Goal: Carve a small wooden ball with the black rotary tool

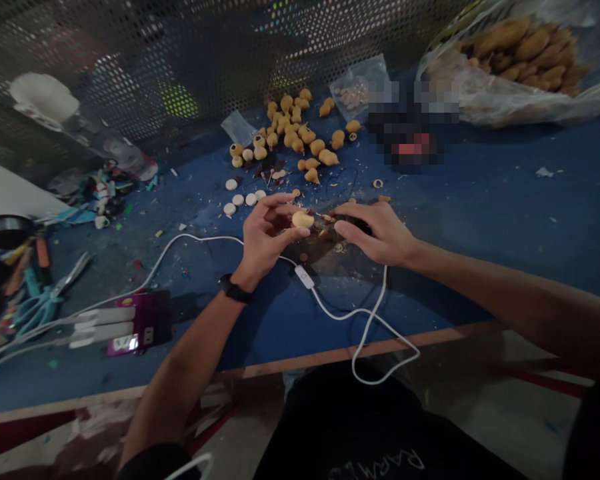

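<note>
My left hand [270, 230], with a black band on its wrist, pinches a small pale-tan gourd [303, 219] between thumb and fingers above the table. Close by on the right, my right hand [375, 230] has its thumb and fingers curled, facing the gourd. A small slim yellowish piece [327, 218] shows at its fingertips; what lies inside the grip is dark and hidden. Below the hands, shavings and scraps [340, 248] lie on the blue table [460, 247]. The white cable [347, 317], with an inline switch [305, 277], passes under both hands.
Several small gourds [293, 127] are heaped at the back, with white discs [237, 200] in front. A plastic bag of gourds [535, 53] stands back right. To the left are scissors [45, 303], a purple power bank [140, 323] and a clear bottle [125, 157].
</note>
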A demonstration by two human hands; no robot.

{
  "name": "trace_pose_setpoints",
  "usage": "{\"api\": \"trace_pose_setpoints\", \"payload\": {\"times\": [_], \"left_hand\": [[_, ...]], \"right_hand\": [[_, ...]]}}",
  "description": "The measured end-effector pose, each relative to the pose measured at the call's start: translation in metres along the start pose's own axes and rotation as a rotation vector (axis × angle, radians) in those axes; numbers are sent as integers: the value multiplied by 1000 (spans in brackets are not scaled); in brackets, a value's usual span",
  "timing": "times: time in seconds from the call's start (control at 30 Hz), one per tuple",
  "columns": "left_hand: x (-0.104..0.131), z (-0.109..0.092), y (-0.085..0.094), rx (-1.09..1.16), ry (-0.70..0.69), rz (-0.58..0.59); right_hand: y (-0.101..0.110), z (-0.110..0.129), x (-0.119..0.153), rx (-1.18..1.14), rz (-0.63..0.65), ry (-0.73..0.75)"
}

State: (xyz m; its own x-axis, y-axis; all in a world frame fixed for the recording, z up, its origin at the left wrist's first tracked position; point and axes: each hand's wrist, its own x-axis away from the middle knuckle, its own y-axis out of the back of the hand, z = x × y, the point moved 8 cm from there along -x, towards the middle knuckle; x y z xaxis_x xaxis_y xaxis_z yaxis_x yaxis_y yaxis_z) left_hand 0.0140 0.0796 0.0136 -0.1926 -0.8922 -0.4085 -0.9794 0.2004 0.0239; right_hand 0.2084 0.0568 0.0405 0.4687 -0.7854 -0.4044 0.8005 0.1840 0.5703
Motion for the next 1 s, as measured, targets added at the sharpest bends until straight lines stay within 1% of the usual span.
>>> {"api": "trace_pose_setpoints", "payload": {"times": [0.23, 0.37, 0.57, 0.8, 1.0], "left_hand": [[0, 1, 1, 5, 8, 3], [-1, 1, 2, -8, 37, -6], [0, 0, 0, 29, 36, -5], [0, 1, 0, 32, 18, 7], [1, 0, -1, 61, 18, 3]], "right_hand": [[1, 3, -1, -2, -16, 16], [0, 4, 0, -3, -1, 23], [-3, 6, 3, 8, 25, 56], [1, 0, 0, -21, -15, -33], [0, 0, 0, -32, -3, -40]]}}
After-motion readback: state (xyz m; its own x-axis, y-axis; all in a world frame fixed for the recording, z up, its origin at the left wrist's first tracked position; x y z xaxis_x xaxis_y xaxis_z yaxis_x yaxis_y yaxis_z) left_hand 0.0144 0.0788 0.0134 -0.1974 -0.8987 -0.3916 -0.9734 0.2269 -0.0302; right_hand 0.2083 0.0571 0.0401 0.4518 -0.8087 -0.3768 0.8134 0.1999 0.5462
